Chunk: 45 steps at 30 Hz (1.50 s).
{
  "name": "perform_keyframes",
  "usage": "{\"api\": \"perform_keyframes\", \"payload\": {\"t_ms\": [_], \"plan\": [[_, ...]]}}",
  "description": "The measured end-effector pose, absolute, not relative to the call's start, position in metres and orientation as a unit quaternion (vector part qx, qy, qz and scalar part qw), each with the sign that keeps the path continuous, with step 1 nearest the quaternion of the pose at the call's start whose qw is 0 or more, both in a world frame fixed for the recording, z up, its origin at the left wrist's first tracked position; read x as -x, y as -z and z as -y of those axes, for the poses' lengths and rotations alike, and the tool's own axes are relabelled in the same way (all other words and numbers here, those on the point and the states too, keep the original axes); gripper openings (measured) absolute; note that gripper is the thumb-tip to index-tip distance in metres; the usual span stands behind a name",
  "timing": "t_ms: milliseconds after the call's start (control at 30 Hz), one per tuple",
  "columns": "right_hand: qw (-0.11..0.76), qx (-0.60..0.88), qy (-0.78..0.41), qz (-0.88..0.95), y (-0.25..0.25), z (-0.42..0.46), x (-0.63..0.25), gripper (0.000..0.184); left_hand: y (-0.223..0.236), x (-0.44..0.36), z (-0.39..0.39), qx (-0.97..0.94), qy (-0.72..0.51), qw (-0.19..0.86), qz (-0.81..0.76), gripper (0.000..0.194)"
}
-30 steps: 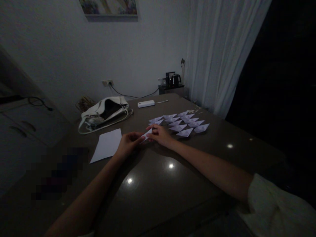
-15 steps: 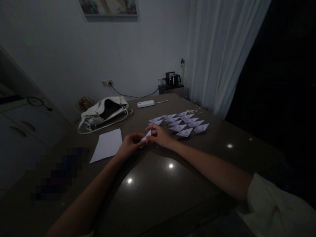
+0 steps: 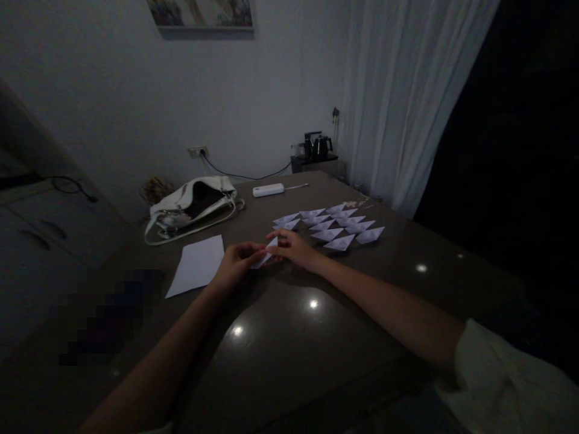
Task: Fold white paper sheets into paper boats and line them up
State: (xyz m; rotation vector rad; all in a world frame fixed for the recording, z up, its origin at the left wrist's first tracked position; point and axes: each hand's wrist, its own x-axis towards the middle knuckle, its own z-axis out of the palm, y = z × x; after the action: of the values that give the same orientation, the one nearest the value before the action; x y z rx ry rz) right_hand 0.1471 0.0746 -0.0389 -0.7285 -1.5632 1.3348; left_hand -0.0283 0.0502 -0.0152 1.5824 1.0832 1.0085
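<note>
Between my two hands is a small folded white paper (image 3: 261,261), pointed at its ends. My left hand (image 3: 237,263) pinches its left side between thumb and fingers. From the right, my right hand (image 3: 292,247) grips the upper end, and its fingers partly cover the paper. Just beyond and to the right of my right hand, several folded paper boats (image 3: 340,243) sit in close rows on the dark table (image 3: 289,349). A stack of white paper sheets (image 3: 197,265) lies left of my left hand.
Behind the sheets rests a white handbag (image 3: 194,205) with its strap on the table. A white power strip or similar device (image 3: 268,190) lies at the back. Small pale bits (image 3: 357,204) are scattered behind the boats. A black kettle (image 3: 322,146) stands beyond the far edge, near a curtain (image 3: 384,102).
The folded paper has turned slightly in my fingers, and more of its lower left part shows. My thumbs have shifted a little. The boats and sheets stay put.
</note>
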Motion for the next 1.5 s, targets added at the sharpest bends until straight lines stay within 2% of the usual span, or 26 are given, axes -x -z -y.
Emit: {"api": "perform_keyframes", "payload": {"t_ms": [133, 267, 433, 600, 933, 1133, 1367, 1500], "plan": [[0.424, 0.299, -0.537, 0.665, 0.0390, -0.0756, -0.1486, 0.042, 0.0132, 0.0266, -0.0479, -0.650, -0.399, 0.476, -0.437, 0.041], [0.381, 0.295, -0.535, 0.694, 0.0367, -0.0739, -0.1500, 0.044, 0.0162, 0.0259, -0.0494, -0.656, -0.380, 0.505, -0.413, 0.041], [0.412, 0.268, -0.569, 0.660, 0.0366, -0.0721, -0.1485, 0.044, 0.0195, 0.0263, -0.0503, -0.637, -0.398, 0.536, -0.386, 0.047], [0.439, 0.276, -0.558, 0.648, 0.0372, -0.0722, -0.1466, 0.042, 0.0170, 0.0258, -0.0492, -0.648, -0.385, 0.523, -0.397, 0.041], [0.442, 0.308, -0.570, 0.620, 0.0319, -0.0691, -0.1423, 0.046, 0.0160, 0.0280, -0.0501, -0.677, -0.375, 0.483, -0.409, 0.056], [0.466, 0.328, -0.566, 0.596, 0.0322, -0.0701, -0.1464, 0.044, 0.0120, 0.0261, -0.0466, -0.675, -0.353, 0.503, -0.408, 0.052], [0.466, 0.330, -0.581, 0.580, 0.0336, -0.0717, -0.1465, 0.045, 0.0144, 0.0282, -0.0508, -0.661, -0.371, 0.507, -0.410, 0.058], [0.474, 0.334, -0.583, 0.569, 0.0344, -0.0721, -0.1451, 0.039, 0.0148, 0.0295, -0.0522, -0.670, -0.370, 0.495, -0.412, 0.057]]}}
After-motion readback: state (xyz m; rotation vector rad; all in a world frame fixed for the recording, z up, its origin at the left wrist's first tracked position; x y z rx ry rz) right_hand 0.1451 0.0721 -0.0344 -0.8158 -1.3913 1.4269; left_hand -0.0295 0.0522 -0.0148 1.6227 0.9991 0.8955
